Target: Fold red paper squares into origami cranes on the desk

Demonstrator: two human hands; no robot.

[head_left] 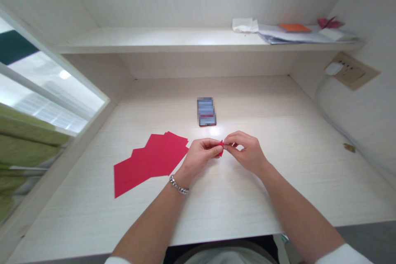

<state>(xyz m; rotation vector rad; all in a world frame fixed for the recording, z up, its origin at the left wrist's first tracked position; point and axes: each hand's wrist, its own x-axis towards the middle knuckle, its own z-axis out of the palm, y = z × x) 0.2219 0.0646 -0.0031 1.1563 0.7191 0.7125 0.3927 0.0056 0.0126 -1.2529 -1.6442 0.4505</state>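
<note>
A small piece of folded red paper (221, 148) is held up between my two hands, just above the desk. My left hand (202, 152) pinches it between thumb and fingers, which cover much of it. On the other side, my right hand (244, 148) has its thumb and forefinger pressed together at the paper's right tip. Left of my left hand, several red paper sheets (151, 159) lie fanned out and overlapping. Beyond my hands lies a phone (206, 111) with its screen lit and blurred.
A shelf (154, 39) runs across the back, bearing crumpled white tissue (245, 25), papers (269, 35), an orange sheet (295, 28) and a folded red paper shape (330, 22). A white cable (328, 117) hangs from the wall socket (351, 71) at right. A green curtain (27, 144) hangs at left.
</note>
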